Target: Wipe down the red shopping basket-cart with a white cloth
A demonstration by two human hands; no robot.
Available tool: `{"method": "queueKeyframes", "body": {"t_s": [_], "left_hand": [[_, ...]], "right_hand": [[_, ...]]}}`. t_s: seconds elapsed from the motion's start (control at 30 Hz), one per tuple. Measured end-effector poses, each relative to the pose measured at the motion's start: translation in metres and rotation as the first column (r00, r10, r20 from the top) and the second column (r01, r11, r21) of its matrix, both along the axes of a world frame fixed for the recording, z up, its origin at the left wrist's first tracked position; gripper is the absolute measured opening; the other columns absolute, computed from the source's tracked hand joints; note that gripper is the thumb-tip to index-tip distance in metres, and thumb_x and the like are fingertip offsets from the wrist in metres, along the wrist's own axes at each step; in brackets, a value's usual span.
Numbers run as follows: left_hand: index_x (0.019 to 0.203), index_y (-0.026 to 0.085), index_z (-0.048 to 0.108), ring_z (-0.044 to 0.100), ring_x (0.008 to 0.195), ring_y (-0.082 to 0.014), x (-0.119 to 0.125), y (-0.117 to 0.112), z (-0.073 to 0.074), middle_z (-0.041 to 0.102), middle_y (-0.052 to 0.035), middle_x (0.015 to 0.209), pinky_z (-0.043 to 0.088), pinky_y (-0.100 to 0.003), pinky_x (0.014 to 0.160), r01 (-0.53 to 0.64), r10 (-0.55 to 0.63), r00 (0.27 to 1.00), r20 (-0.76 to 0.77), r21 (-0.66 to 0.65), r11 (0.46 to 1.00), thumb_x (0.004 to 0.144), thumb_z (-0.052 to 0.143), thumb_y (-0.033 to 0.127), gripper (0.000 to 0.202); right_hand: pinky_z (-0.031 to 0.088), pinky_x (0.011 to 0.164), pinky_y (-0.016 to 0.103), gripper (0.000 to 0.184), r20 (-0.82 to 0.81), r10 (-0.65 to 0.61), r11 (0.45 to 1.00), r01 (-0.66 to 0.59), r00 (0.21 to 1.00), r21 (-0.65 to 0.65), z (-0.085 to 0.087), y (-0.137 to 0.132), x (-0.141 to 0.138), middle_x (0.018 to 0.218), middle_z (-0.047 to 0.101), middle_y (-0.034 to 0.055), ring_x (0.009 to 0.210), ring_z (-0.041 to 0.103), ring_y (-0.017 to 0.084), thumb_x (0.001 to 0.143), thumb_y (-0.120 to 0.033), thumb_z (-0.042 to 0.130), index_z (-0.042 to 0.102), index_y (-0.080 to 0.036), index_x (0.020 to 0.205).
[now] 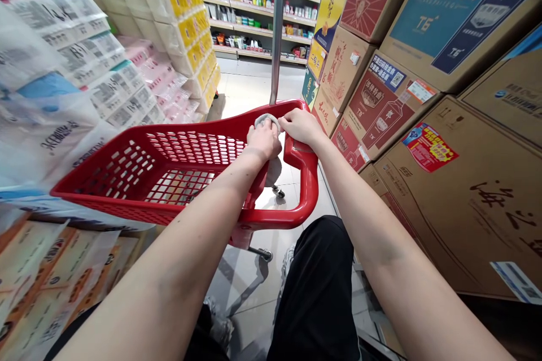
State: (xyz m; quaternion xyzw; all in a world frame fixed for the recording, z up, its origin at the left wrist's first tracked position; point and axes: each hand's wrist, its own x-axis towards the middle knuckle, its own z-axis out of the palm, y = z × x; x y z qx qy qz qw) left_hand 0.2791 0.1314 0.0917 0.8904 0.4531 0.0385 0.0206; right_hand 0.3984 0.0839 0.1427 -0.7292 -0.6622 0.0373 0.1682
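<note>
A red plastic shopping basket (139, 180) on wheels stands tilted in front of me, with nothing in it. Its metal pull handle (277, 28) rises from the far rim. My left hand (265, 140) is closed on a grey cloth (266, 120) pressed against the basket's rim near the handle base. My right hand (301, 125) rests beside it on the same rim, fingers curled over the edge next to the cloth. My black-trousered knee (322, 271) is below the basket.
Stacked brown cartons (444, 124) wall the right side. Wrapped tissue packs (63, 67) and yellow packs (186, 17) pile up on the left. A tiled aisle (249, 84) runs ahead to store shelves (262, 5).
</note>
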Motion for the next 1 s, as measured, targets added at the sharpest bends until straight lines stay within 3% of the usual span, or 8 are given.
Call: {"method": "queueKeyframes", "body": {"t_s": [0.17,0.4,0.57,0.73,1.0], "left_hand": [[0.154,0.012,0.026,0.033,0.141,-0.0319,-0.001,0.001,-0.003,0.024,-0.0164,0.16,0.03,-0.046,0.113,-0.014,0.015,0.999,0.03,-0.043,0.999,0.094,0.029,0.033,0.064],[0.153,0.008,0.026,0.031,0.143,-0.0328,-0.001,0.001,-0.006,0.025,-0.0193,0.159,0.026,-0.044,0.116,0.003,-0.003,1.0,0.01,-0.027,1.0,0.094,0.029,0.031,0.064],[0.153,0.004,0.024,0.016,0.149,-0.0347,-0.004,-0.002,-0.007,0.021,-0.0189,0.161,0.024,-0.044,0.118,0.035,-0.034,0.999,0.012,-0.059,0.998,0.092,0.034,0.032,0.068],[0.151,0.004,0.03,0.008,0.151,-0.0341,-0.013,-0.014,0.0,0.023,-0.0194,0.161,0.029,-0.047,0.117,0.072,-0.074,0.997,-0.018,-0.09,0.993,0.092,0.035,0.028,0.064],[0.141,0.007,0.046,0.009,0.15,-0.0376,-0.019,-0.038,0.009,0.018,-0.0198,0.162,0.038,-0.049,0.111,0.017,-0.028,0.994,-0.101,-0.111,0.994,0.089,0.041,0.021,0.054]], "right_hand": [[0.039,0.072,0.026,0.039,-0.003,-0.001,1.0,0.001,1.0,-0.004,0.0,0.001,0.001,0.084,0.071,0.0062,0.083,0.063,0.019,0.095,-0.036,0.041,0.073,-0.02,0.082],[0.039,0.072,0.026,0.038,-0.001,-0.013,1.0,0.013,1.0,-0.009,0.001,-0.001,-0.001,0.086,0.072,0.006,0.084,0.063,0.018,0.094,-0.035,0.041,0.074,-0.019,0.083],[0.04,0.072,0.026,0.038,-0.016,-0.015,1.0,0.015,1.0,-0.008,0.002,-0.002,-0.002,0.084,0.072,0.005,0.081,0.063,0.018,0.094,-0.034,0.041,0.074,-0.02,0.082],[0.04,0.072,0.026,0.038,-0.03,-0.006,1.0,0.006,1.0,0.011,-0.001,-0.001,0.0,0.083,0.073,0.0049,0.081,0.063,0.017,0.093,-0.036,0.042,0.076,-0.02,0.082],[0.041,0.075,0.025,0.038,-0.064,-0.007,1.0,0.007,0.998,0.009,0.0,-0.004,-0.001,0.086,0.074,0.0042,0.083,0.064,0.017,0.092,-0.035,0.043,0.077,-0.021,0.082]]}}
